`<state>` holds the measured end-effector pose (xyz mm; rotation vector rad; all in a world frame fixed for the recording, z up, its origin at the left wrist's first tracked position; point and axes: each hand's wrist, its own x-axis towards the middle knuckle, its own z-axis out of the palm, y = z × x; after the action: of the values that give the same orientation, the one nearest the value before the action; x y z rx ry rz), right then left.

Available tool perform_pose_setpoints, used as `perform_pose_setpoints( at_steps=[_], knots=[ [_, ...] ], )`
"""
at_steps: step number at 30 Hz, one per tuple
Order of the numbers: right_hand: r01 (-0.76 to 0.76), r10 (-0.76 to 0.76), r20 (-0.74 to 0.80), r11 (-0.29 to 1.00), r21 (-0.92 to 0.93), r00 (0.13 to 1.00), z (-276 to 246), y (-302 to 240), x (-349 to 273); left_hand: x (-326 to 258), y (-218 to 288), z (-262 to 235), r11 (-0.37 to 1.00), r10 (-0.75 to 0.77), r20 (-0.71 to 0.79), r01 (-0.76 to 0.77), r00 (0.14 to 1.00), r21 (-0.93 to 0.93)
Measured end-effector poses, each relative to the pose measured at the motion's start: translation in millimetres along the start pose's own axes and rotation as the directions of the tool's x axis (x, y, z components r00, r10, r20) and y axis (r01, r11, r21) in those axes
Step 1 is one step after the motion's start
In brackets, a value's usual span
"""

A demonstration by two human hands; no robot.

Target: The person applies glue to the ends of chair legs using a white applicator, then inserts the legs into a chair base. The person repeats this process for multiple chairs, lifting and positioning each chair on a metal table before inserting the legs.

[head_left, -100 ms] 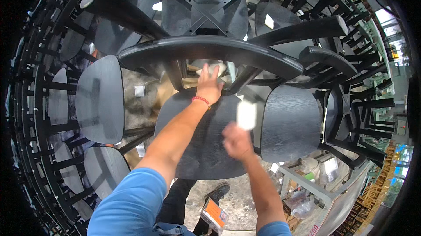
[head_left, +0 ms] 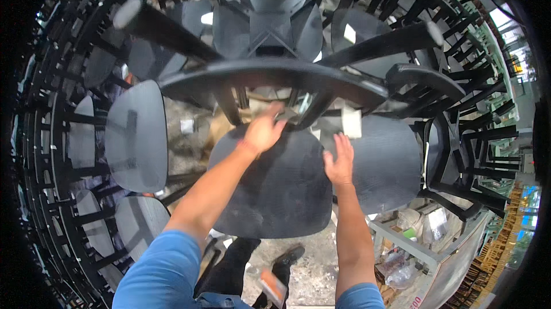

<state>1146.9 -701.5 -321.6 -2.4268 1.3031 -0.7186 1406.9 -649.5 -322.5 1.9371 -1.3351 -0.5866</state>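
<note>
1. The fingers of the left hand are partly stretched, and the thumb is a little apart. Their tips are blurred, so I cannot tell if they have hold of something.
2. The right hand has long, extended fingers, with the thumb standing well away from them. A flat white piece is just beyond these fingertips; whether they touch it, I cannot tell.
3. Below and between the 2 hands is the black seat, in the centre. The left hand and forearm hide part of its far left side; the right hand is over its right edge.
4. Beyond the hands, a curved black rail crosses, smeared by motion. How it joins the seat is hard to make out.
5. At the right, a second seat is partly behind the right hand. At the left stands a grey-looking seat.
6. Lower right, a metal frame partly covers clear plastic bags.
7. At the bottom, an orange and white badge is too blurred for details. Both blue sleeves are cut by the lower edge.
</note>
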Motion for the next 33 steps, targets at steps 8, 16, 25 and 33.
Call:
perform_pose_setpoints(
  at_steps=[8, 16, 25, 33],
  knots=[
    [-0.813, 0.899, 0.007, 0.393, 0.431, 0.438, 17, -23, -209, -61, -54, -116, 0.813, -0.232, -0.298, 0.017, 0.926, -0.582],
    [-0.722, 0.863, 0.405, -0.072, 0.688, 0.301, -1, -38, -222, -12, -42, -141, 0.901, -0.327, -0.321, 0.191, 0.889, -0.389],
    [-0.653, 0.848, 0.411, -0.107, 0.75, 0.334, -164, -101, -352, -121, 142, -210, 0.808, 0.01, -0.374, -0.228, 0.927, -0.543],
    [-0.387, 0.691, 0.347, -0.104, 0.916, 0.635, -393, -125, -459, -239, 502, -281, 0.744, 0.32, -0.493, -0.537, 0.809, -0.398]
  ],
)
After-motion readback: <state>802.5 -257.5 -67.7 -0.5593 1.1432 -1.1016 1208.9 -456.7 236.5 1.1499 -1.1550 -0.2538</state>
